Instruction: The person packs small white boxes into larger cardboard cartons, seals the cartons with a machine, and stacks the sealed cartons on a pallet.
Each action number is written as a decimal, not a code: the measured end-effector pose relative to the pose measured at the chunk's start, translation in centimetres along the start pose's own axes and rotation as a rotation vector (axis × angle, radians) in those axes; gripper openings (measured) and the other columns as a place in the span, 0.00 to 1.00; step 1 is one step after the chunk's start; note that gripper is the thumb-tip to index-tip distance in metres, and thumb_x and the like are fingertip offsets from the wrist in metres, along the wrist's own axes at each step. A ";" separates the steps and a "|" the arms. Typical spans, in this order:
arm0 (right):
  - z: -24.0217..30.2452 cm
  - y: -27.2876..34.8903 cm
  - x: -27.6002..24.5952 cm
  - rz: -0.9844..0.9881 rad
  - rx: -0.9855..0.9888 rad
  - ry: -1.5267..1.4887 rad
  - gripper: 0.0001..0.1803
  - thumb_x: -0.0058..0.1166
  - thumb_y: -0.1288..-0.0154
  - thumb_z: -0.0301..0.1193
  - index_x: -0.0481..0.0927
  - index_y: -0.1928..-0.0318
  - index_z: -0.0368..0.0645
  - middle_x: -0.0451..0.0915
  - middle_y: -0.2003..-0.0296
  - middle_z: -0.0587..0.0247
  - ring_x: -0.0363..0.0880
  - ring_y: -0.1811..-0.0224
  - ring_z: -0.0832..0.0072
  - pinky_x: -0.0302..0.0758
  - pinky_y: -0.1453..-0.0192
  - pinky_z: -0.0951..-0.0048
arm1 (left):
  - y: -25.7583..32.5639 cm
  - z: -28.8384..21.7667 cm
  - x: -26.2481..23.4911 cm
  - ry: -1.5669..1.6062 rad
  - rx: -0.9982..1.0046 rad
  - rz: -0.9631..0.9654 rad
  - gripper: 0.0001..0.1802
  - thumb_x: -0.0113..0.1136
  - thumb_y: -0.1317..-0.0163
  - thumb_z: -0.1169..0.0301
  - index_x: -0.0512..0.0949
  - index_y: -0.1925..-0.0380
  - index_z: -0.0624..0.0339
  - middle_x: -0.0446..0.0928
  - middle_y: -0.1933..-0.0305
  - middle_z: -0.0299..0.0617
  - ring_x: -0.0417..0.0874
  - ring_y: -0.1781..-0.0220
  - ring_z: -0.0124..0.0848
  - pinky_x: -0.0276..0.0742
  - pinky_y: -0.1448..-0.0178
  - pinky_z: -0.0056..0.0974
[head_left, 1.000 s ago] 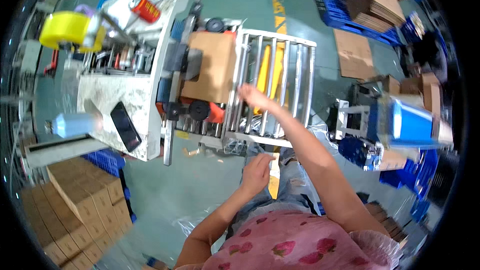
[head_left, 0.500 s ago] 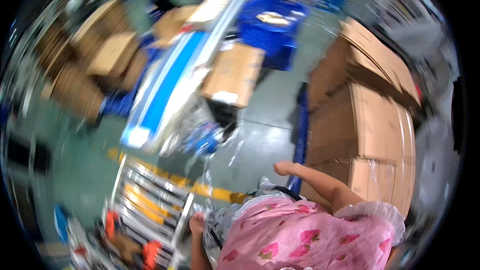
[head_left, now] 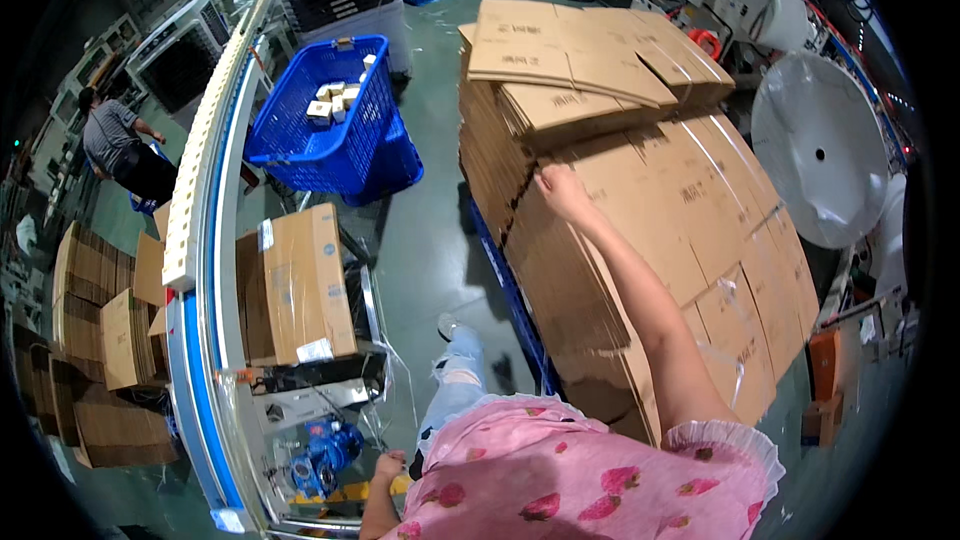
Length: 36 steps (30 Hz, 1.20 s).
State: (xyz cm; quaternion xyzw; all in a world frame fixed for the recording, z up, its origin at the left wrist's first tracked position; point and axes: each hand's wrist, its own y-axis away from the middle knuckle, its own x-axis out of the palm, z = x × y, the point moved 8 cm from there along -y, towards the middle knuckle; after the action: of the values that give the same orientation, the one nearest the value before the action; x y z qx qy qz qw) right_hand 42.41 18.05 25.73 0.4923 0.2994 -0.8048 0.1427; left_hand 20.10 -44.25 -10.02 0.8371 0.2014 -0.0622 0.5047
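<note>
Holding no sheet yet, our curled right hand (head_left: 565, 193) is near stacked flat brown cardboard (head_left: 665, 205); left hand (head_left: 389, 466): grip unclear.

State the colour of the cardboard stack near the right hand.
The cardboard stack is light brown; the head view shows it.

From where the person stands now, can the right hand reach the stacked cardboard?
Probably yes: the right hand appears over the stacked cardboard, and nothing visible lies between them.
</note>
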 end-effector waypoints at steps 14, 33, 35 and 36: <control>-6.1 -30.0 10.9 0.272 -0.038 0.216 0.22 0.43 0.46 0.47 0.77 0.73 0.39 0.74 0.64 0.49 0.60 0.48 0.55 0.55 0.47 0.50 | -11.3 -40.0 -9.5 -0.148 0.458 -0.261 0.13 0.44 0.44 0.66 0.73 0.64 0.58 0.75 0.69 0.47 0.76 0.65 0.39 0.71 0.59 0.37; -9.4 -44.4 14.2 0.222 -0.126 0.545 0.10 0.43 0.47 0.28 0.70 0.62 0.44 0.72 0.65 0.49 0.71 0.61 0.55 0.69 0.59 0.59 | -15.8 -45.7 -10.5 0.047 0.332 -0.338 0.14 0.43 0.43 0.64 0.73 0.62 0.57 0.76 0.68 0.47 0.77 0.64 0.38 0.70 0.59 0.37; -12.9 -45.4 11.8 0.166 -0.035 0.834 0.08 0.46 0.50 0.24 0.69 0.66 0.42 0.74 0.77 0.62 0.75 0.74 0.67 0.72 0.70 0.64 | -16.2 -47.8 -10.5 0.149 0.333 -0.242 0.12 0.44 0.43 0.67 0.73 0.62 0.58 0.77 0.67 0.45 0.77 0.63 0.35 0.71 0.60 0.35; -13.7 -46.2 9.1 0.057 -0.096 0.817 0.08 0.46 0.51 0.23 0.69 0.67 0.41 0.73 0.76 0.61 0.75 0.73 0.66 0.72 0.69 0.64 | -16.0 -49.3 -11.3 0.188 0.332 -0.194 0.12 0.44 0.43 0.68 0.73 0.62 0.58 0.77 0.67 0.45 0.77 0.63 0.34 0.71 0.60 0.34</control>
State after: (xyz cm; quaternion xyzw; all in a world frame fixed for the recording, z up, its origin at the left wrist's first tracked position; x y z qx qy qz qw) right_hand 23.56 63.18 28.93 0.7721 0.3550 -0.5240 0.0570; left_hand -1.52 2.11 4.14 0.8876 0.3140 -0.0645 0.3308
